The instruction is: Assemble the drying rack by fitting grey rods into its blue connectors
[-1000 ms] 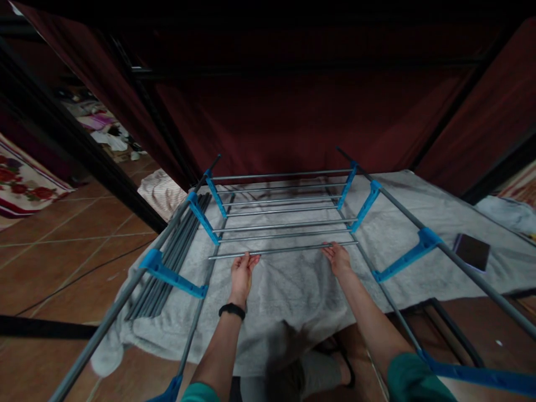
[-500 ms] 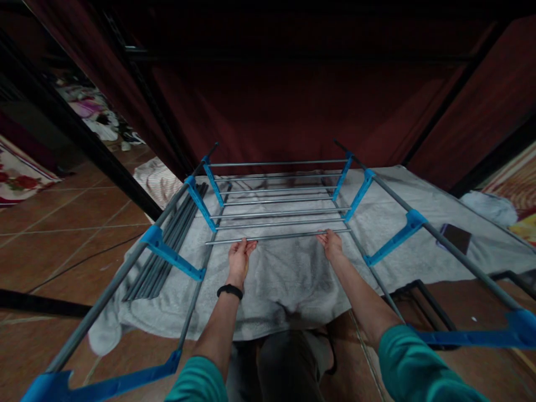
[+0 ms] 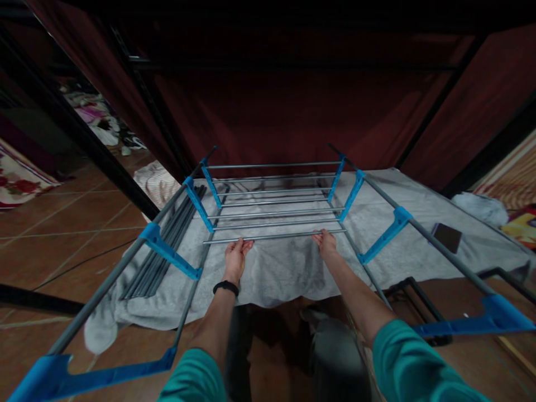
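Note:
A metal rack frame with grey side poles [image 3: 125, 267] and blue plastic brackets [image 3: 168, 254] lies over a grey towel [image 3: 288, 268] on the floor. Several thin grey rods span the far brackets. My left hand [image 3: 235, 257], with a black wristband, and my right hand [image 3: 325, 244] both grip the nearest loose grey rod [image 3: 274, 237], one toward each end, fingers curled over it. The rod's ends lie close to the blue brackets on either side.
A bundle of spare grey rods [image 3: 161, 251] lies on the towel at the left. A dark flat phone-like object [image 3: 446, 237] rests on the towel at the right. Dark red curtains [image 3: 293, 111] hang behind. Tiled floor [image 3: 54, 234] spreads left, with a black frame [image 3: 410, 293] near my right.
The view has shifted back and slightly up, showing more of the near brackets. Both hands have stayed on the nearest rod, which sits a little closer to the other rods.

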Demonstrator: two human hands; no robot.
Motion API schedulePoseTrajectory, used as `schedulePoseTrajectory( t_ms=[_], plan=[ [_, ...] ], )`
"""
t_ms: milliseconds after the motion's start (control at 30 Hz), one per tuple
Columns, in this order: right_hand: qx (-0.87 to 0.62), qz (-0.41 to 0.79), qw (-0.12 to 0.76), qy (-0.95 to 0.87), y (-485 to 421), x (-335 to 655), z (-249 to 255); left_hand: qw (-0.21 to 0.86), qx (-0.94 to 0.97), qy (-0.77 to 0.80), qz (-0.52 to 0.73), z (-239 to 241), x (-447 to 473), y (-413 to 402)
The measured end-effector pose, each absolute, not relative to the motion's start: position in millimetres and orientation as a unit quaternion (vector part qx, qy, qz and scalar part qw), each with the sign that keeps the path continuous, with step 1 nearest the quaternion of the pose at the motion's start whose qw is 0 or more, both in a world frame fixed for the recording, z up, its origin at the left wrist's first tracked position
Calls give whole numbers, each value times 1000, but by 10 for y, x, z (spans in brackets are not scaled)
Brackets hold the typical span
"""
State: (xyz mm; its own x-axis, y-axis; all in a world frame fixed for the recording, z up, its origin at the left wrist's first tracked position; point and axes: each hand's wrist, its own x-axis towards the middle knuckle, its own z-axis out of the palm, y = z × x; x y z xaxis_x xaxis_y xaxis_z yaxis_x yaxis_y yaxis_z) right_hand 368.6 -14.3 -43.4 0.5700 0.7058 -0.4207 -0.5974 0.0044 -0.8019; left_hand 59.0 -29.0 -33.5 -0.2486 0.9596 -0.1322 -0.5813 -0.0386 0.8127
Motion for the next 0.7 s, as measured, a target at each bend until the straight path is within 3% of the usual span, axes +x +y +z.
schedulePoseTrajectory(
  t_ms=[700],
  plan=[
    [-524,467,712,-18,-329,3586,-131,599,165,371,690,-255,534,-347]
  ],
)
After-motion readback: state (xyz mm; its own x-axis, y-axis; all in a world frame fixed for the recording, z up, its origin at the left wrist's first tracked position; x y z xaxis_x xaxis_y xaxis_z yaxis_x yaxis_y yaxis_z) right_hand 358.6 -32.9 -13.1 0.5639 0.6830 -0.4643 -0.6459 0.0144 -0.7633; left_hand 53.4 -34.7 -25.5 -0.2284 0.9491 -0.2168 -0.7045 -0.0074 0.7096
